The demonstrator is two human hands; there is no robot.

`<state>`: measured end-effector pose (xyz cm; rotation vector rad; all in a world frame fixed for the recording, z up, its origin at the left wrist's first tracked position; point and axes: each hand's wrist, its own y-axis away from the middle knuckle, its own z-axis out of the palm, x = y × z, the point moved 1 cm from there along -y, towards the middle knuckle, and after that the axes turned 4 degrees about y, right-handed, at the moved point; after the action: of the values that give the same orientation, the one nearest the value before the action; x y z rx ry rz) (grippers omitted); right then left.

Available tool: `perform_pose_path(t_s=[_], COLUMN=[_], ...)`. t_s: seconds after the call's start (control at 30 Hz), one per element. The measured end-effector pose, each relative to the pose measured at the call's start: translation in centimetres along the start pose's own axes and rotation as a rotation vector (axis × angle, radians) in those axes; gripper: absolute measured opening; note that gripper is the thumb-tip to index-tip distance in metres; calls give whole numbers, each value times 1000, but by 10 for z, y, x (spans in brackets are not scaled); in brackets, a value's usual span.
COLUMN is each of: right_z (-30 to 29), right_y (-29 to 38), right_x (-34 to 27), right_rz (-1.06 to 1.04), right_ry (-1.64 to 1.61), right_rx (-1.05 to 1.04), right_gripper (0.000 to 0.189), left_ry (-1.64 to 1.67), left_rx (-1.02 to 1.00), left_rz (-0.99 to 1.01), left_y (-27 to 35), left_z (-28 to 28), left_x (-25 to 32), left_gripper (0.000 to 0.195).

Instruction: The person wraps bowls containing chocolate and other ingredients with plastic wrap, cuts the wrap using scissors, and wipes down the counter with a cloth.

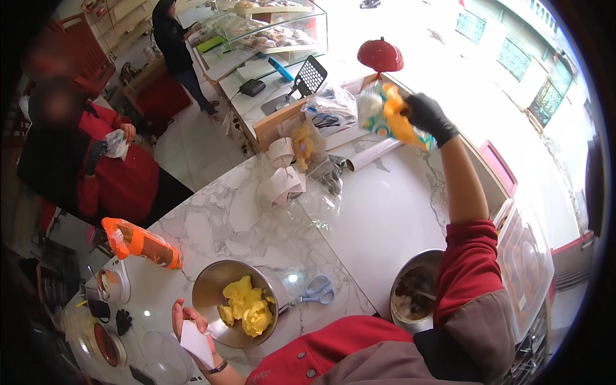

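My right hand, in a black glove, grips a blurred white, teal and yellow-orange plastic packet above the far side of the marble counter. My bare left hand holds a folded white paper or cloth at the near rim of a steel bowl. Soft yellow lumps, like margarine, lie in that bowl. Light-blue-handled scissors rest beside it, their blades partly hidden. A second steel bowl, partly behind my right arm, contains a dark and pale mixture with a utensil in it.
An orange bread packet lies at the counter's left edge. Paper slips, clear plastic bags and a wrap roll are farther back. A lidded plastic container stands right. One person is at left, another near the display case.
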<state>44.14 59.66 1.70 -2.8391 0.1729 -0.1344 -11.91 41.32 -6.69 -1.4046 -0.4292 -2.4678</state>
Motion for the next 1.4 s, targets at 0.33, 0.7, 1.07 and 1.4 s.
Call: perform_pose_path(t_s=[0.33, 0.7, 1.07, 1.4], right_z=[85, 77, 100, -14], right_y=[-107, 38, 240, 287], right_x=[-64, -167, -264, -247], right_rz=[-279, -541, -918, -459], right_ry=[24, -714, -165, -458], right_rx=[-66, -253, -439, -635], right_gripper=[24, 13, 36, 21], left_ry=[0, -500, -721, -310], left_rx=[36, 209, 105, -233], left_rz=[-7, 157, -213, -325], left_y=[7, 38, 52, 42], left_z=[2, -60, -100, -104], left_x=[6, 5, -24, -59], left_gripper=[26, 14, 42, 50])
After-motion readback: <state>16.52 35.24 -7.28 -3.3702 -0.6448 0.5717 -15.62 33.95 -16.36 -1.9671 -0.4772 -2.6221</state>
